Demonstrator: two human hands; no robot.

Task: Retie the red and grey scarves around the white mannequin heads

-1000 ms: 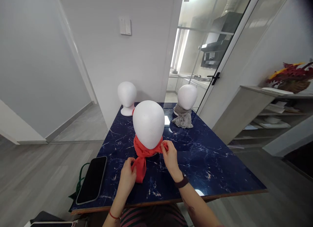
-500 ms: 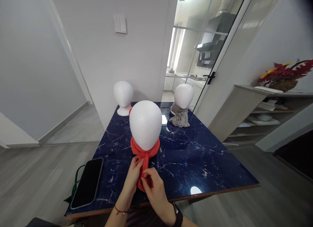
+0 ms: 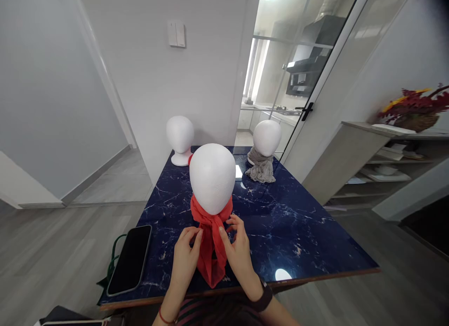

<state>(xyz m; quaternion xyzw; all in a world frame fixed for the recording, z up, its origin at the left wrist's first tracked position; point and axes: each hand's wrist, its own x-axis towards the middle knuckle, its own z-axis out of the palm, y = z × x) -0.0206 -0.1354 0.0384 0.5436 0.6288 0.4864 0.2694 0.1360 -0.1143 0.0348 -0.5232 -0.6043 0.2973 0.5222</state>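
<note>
A white foam mannequin head (image 3: 212,176) stands near the front of the dark blue marble table (image 3: 298,237). A red scarf (image 3: 211,244) is knotted round its neck, its tails hanging down toward the table's front edge. My left hand (image 3: 185,256) sits on the left side of the tails, fingers curled and pinching the cloth just below the knot. My right hand (image 3: 237,249) is on the right side, thumb and forefinger touching the scarf's edge, other fingers raised and apart.
Two more foam heads stand at the back: a bare one (image 3: 180,138) at left, one wearing a grey scarf (image 3: 266,146) at right. A black phone (image 3: 130,259) lies at the table's front left corner. A shelf with red flowers (image 3: 414,112) is at right.
Both hands have drawn apart to either side of the scarf's tails, which now hang spread and longer below the knot. A second ago my right hand was up at the neck.
</note>
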